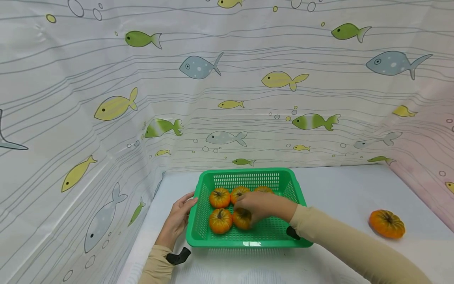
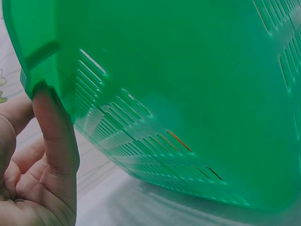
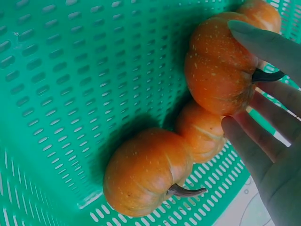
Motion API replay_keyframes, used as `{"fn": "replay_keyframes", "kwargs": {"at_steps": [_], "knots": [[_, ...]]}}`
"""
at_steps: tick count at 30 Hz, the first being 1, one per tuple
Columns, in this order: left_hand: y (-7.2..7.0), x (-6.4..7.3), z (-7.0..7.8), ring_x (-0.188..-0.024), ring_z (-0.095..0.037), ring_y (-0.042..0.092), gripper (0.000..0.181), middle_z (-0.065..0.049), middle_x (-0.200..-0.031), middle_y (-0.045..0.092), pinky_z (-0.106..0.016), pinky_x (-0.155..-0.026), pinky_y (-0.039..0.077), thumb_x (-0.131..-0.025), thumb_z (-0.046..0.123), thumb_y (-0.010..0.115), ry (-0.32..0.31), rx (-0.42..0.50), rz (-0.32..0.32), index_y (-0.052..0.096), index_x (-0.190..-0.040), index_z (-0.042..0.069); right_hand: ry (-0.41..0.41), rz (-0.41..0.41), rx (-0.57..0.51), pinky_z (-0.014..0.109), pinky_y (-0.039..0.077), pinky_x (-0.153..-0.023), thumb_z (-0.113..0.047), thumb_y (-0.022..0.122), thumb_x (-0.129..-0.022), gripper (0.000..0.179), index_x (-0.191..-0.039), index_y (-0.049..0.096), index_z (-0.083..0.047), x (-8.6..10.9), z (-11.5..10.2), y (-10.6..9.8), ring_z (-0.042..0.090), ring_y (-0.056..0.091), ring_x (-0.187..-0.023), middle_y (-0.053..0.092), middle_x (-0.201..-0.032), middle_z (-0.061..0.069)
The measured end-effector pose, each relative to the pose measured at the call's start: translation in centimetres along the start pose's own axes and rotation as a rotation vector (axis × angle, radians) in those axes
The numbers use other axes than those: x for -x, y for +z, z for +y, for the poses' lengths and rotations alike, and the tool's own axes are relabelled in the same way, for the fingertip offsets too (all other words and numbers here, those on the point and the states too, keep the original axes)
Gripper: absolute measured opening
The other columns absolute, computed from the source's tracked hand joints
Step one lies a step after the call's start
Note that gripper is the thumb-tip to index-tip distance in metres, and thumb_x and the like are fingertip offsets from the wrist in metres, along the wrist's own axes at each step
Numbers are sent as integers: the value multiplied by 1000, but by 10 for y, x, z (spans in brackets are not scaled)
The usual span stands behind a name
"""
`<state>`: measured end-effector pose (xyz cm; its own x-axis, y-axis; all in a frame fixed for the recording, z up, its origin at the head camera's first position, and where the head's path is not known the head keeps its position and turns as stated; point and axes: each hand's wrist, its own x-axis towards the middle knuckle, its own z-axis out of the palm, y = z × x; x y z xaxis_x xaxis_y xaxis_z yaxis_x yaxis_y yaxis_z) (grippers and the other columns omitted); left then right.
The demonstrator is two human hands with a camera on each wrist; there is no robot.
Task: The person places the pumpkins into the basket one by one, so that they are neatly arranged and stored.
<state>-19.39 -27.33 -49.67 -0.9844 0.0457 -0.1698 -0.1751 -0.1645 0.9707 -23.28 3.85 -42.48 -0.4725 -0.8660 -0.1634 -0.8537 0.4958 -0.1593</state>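
Note:
A green plastic basket (image 1: 227,243) with slotted walls stands on the table, several small orange pumpkins (image 1: 220,221) inside it. My left hand (image 1: 177,217) grips its left rim; in the left wrist view a finger (image 2: 54,127) lies against the rim from below. My right hand (image 1: 264,205) reaches into the basket from the right, thumb and fingers spread round a pumpkin (image 3: 218,66) with a dark stem. That pumpkin sits in the front row, beside another one, its right part hidden by the hand in the head view. The hand partly covers the back row too.
One more orange pumpkin (image 1: 387,224) lies on the white table (image 1: 340,189), to the right of the basket beyond my right forearm. Behind and at both sides rise white sheets (image 1: 248,118) printed with fish.

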Motion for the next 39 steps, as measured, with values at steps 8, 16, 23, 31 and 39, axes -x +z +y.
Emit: {"fn": "replay_keyframes", "kwargs": {"at_steps": [8, 16, 23, 31, 39], "knots": [[1, -1, 0, -95, -12, 78, 52, 1, -111, 76, -31, -84, 66, -104, 18, 62, -1, 9, 3, 44, -152, 6, -34, 12, 25, 23, 60, -93, -27, 92, -77, 56, -128, 70, -16, -3, -2, 1, 10, 66, -110, 71, -126, -3], [0, -1, -1, -95, -11, 78, 55, 2, -111, 76, -29, -82, 66, -105, 18, 61, 17, -15, -6, 40, -153, 2, -63, 28, 49, 22, 59, -92, -26, 91, -78, 54, -127, 71, -16, -5, -1, 4, 11, 66, -112, 71, -124, -2], [1, -3, -1, -93, -13, 78, 50, 1, -109, 76, -31, -81, 67, -104, 18, 63, -15, 7, 29, 47, -150, 8, -65, 28, 53, 21, 60, -88, -26, 90, -78, 55, -128, 71, -15, -6, 0, 6, 9, 66, -107, 71, -123, -1], [1, -3, 0, -95, -11, 78, 56, 3, -110, 76, -29, -83, 66, -104, 19, 63, -5, -12, 14, 42, -153, 4, -48, 18, 32, 23, 60, -92, -29, 90, -80, 56, -131, 70, -17, -4, 1, 4, 10, 66, -110, 69, -127, -2], [2, -2, 1, -93, -10, 78, 56, 4, -109, 76, -28, -82, 66, -105, 18, 62, -8, -12, 5, 40, -154, 4, -29, 21, -4, 23, 60, -90, -33, 90, -80, 56, -130, 70, -18, 0, 2, 1, 8, 65, -106, 68, -128, -3]]}}
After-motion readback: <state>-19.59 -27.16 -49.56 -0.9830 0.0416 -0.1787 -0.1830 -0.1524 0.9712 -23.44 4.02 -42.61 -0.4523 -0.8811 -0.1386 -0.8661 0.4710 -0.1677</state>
